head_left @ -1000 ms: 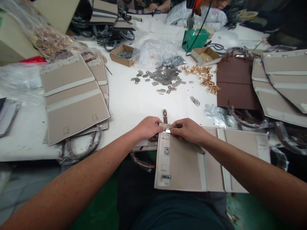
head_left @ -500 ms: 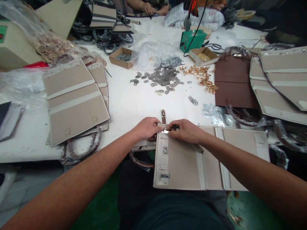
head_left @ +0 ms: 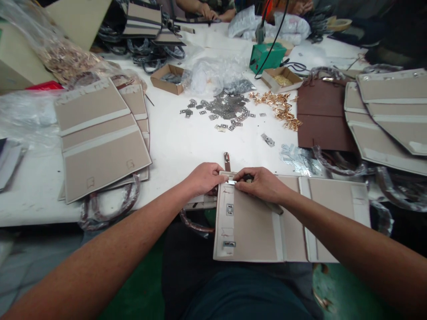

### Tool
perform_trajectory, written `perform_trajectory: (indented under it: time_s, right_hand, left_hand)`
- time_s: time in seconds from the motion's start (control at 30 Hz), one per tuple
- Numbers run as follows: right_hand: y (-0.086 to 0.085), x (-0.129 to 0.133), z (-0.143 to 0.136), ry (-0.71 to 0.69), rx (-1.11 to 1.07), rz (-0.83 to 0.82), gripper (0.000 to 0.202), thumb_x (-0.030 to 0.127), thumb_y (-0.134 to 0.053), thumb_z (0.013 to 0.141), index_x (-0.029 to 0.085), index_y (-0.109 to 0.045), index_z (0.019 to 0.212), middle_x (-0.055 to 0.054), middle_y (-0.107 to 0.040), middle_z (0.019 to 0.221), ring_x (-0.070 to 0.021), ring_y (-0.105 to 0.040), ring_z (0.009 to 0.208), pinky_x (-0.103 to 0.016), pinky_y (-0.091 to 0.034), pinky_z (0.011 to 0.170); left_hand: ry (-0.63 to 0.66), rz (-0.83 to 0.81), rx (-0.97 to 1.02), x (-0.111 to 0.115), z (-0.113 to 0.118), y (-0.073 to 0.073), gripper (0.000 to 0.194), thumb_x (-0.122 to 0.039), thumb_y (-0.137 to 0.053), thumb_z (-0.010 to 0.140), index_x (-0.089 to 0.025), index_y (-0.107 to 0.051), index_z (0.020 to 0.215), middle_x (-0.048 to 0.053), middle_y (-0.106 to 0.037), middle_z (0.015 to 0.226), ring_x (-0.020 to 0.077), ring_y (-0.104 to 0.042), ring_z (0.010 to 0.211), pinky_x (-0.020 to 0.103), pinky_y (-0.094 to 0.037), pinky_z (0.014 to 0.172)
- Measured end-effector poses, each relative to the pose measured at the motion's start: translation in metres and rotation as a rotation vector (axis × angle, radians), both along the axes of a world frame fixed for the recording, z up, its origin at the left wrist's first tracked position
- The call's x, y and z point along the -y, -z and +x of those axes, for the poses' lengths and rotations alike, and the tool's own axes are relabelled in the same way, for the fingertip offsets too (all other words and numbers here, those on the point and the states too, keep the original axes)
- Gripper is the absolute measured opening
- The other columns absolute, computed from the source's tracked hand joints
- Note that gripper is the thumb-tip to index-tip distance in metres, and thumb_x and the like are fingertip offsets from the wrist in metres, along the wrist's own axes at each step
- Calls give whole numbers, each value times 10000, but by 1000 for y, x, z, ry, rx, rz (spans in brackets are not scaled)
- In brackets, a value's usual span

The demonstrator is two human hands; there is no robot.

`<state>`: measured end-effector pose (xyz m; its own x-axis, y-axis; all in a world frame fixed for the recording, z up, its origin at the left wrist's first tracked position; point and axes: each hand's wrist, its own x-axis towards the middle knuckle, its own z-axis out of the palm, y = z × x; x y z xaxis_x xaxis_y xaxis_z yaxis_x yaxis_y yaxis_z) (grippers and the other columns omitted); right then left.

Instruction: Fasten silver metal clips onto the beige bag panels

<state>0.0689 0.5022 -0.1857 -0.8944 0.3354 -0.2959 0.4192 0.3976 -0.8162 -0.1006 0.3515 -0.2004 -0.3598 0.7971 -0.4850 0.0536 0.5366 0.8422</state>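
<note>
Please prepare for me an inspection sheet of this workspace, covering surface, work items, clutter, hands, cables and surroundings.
Surface: white table, some small dark specks.
Work items: beige panel with metal plates; shiny metal strip near its far left corner.
Clutter: loose dark plates, gold-coloured fittings, silver pieces, clear plastic.
Hands: left hand touches the panel's corner; right hand, fingertips beside the strip, holds a tool, type unclear.
Cables: black cable passes before the green box; dark cord beside it.
Surroundings: another person's hands across the table; stacked panels at left.
</note>
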Motion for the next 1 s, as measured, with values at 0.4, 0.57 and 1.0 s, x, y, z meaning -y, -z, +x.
perform_trajectory:
  time_s: [0.4, 0.57, 1.0]
  right_hand:
    - [-3, 5, -6, 15, -52, 81, 113, 213, -693, 818, 201, -703, 930, 27, -650, 775, -138, -546, 685, -262, -404, 628]
    - [-26, 15, 2, 354, -367, 11, 156, 351, -703, 907, 209, -692, 972, 27, -591, 669, -135, -510, 549, -271, -422, 528]
    - [-28, 24, -31, 568, -875, -392, 535, 583, -636, 935, 248, -323, 659, 83, -257, 547, -98, -277, 420, -255, -320, 424]
  left_hand:
    - [2, 3, -30, 1, 2, -4, 95, -232, -671, 923, -182, -617, 864, -40, -579, 611, 116, -565, 472, 224, -452, 455]
    - [20, 11, -104, 3, 1, -1, 120, -289, -705, 900, -186, -644, 886, -24, -611, 632, 121, -578, 491, 233, -437, 474]
    - [0, -104, -58, -6, -4, -2, 104, -271, -709, 868, -171, -680, 876, -13, -582, 539, 147, -562, 408, 275, -422, 439]
